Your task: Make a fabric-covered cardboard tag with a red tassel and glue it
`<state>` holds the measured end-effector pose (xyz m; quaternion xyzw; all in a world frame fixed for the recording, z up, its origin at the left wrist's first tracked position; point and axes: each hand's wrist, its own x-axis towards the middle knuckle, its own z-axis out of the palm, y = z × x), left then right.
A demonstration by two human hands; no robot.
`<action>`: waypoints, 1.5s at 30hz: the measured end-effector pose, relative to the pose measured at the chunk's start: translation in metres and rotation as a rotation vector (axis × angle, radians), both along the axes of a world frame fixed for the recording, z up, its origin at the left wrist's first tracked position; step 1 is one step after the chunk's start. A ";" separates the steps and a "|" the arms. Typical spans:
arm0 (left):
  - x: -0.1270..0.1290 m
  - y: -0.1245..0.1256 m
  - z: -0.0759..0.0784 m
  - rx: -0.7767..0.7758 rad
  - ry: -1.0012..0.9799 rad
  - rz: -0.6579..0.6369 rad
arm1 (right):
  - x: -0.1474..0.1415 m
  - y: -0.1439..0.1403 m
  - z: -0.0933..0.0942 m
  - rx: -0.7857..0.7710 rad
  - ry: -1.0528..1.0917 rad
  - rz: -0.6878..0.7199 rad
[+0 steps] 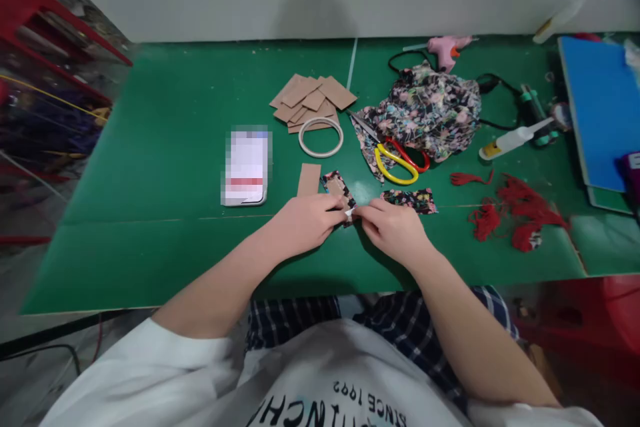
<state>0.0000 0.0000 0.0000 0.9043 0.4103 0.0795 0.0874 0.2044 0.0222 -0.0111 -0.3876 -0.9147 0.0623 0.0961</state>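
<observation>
My left hand (309,223) presses its fingers on a small cardboard piece (336,187) with dark floral fabric folded round its edges. At the lower end of that piece my right hand (395,225) pinches a small white strip (349,212), which looks like tape. Both hands' fingertips nearly meet there, so part of the strip is hidden. Just beyond my left hand lies a plain cardboard rectangle (309,177), partly covered by the fingers. Beside my right hand, a floral fabric strip (413,200) lies flat on the green table (165,167).
Farther back are a cardboard pile (300,93), a tape roll (303,147), scissors (415,179) and crumpled floral fabric (435,107). A phone (245,167) lies left. Rightward are red threads (530,203), a glue bottle (507,142), a pink glue gun (445,50) and a blue board (600,107).
</observation>
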 end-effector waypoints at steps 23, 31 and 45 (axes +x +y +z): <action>-0.006 0.004 -0.004 -0.159 -0.088 0.070 | -0.016 -0.003 -0.009 0.074 0.063 -0.032; -0.006 0.003 -0.004 -0.181 -0.103 0.097 | -0.019 -0.004 -0.009 0.094 0.080 -0.013; -0.005 0.003 -0.003 -0.201 -0.113 0.115 | -0.021 -0.005 -0.008 0.089 0.050 -0.012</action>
